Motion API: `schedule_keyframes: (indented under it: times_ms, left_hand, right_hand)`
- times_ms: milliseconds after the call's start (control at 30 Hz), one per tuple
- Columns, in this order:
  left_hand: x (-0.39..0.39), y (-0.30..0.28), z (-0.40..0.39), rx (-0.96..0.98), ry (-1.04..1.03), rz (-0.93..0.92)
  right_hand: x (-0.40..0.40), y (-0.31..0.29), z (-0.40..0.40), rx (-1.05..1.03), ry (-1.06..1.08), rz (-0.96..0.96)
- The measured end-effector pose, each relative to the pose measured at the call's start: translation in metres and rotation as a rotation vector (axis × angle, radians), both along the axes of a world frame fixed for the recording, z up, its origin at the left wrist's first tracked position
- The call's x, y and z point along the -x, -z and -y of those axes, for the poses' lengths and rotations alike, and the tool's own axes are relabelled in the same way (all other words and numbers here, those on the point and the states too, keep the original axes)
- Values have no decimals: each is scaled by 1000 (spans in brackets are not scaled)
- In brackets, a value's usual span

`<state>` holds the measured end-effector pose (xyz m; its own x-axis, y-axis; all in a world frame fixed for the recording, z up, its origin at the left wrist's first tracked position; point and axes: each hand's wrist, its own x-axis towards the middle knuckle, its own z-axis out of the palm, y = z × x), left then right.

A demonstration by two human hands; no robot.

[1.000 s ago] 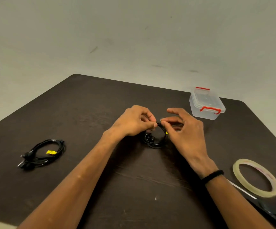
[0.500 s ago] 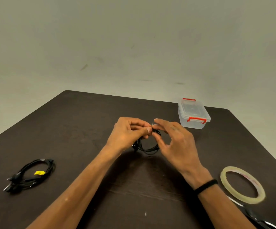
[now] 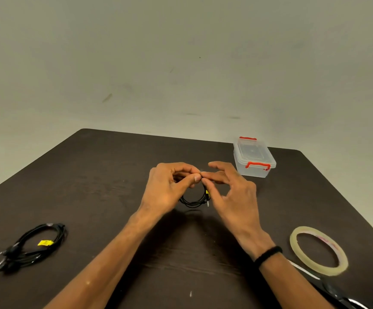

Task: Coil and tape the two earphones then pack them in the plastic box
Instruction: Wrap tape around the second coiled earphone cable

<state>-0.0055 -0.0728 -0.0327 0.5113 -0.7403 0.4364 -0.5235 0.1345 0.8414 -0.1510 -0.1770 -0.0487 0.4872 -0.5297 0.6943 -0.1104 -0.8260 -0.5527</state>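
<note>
A small coil of black earphone cable [image 3: 195,200] with a yellow tag and a bare plug hangs just above the dark table between my two hands. My left hand [image 3: 169,186] pinches its top between thumb and fingers. My right hand [image 3: 232,190] pinches the same spot from the right, fingertips touching the left thumb. A second black earphone coil [image 3: 33,245] with a yellow tag lies at the left of the table. The clear plastic box [image 3: 254,160] with red clips stands shut at the back right. A ring of clear tape [image 3: 318,250] lies flat at the right.
The dark wooden table [image 3: 105,175] ends at a pale wall behind. Black-handled scissors [image 3: 337,293] lie at the bottom right corner, partly cut off by the frame, beside the tape ring.
The view has tilted up, so everything sits lower in frame. Both hands stay pinched on the coil's top; the right hand's fingers have spread and the plug now hangs visible.
</note>
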Motion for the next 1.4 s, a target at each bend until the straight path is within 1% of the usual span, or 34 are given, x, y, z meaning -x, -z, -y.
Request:
schedule_keyframes:
  times_ms: [167, 333, 500, 567, 633, 667, 733, 800, 867, 900, 967, 1033, 1100, 1200, 1300, 1400]
  left_hand:
    - [4, -1, -1, -12, 1, 47]
    - [9, 1, 1, -6, 6, 16]
    - [12, 2, 2, 7, -15, 20]
    - [10, 1, 2, 6, -39, 31]
    - [9, -1, 1, -17, -21, 50]
    - [8, -1, 1, -26, -9, 61]
    - [9, -1, 1, -22, -14, 73]
    - [11, -1, 2, -14, -34, 80]
    - [13, 1, 4, -11, -48, 81]
    - [12, 2, 4, -7, -57, 66]
    - [10, 3, 5, -3, -63, 12]
    - [8, 3, 5, -3, -41, -45]
    - [8, 3, 5, -1, -12, -89]
    - [7, 5, 5, -6, 21, -142]
    - [5, 7, 6, -25, 45, -204]
    - [5, 7, 6, -40, 55, -222]
  right_hand:
    - [-1, 5, 1, 70, 48, -37]
    - [-4, 10, -2, 168, 74, -63]
    - [-5, 7, -4, 129, 39, -33]
    - [-4, 5, -5, 66, 32, -32]
    - [-2, 1, -6, -34, 6, -19]
    - [-1, -2, -6, -119, -18, 0]
    - [0, -9, -5, -351, -88, 36]
    - [0, -12, -3, -569, -160, 31]
    - [1, -10, 0, -711, -250, 8]
    - [0, -8, 1, -729, -286, -10]
    - [0, -5, 0, -656, -302, -64]
    - [-1, -4, -2, -502, -262, -103]
    - [-2, -4, -4, -394, -214, -106]
    - [-2, -3, -6, -292, -141, -83]
    - [-3, 0, -5, -162, -77, -118]
    - [-3, 3, -4, -40, -9, -143]
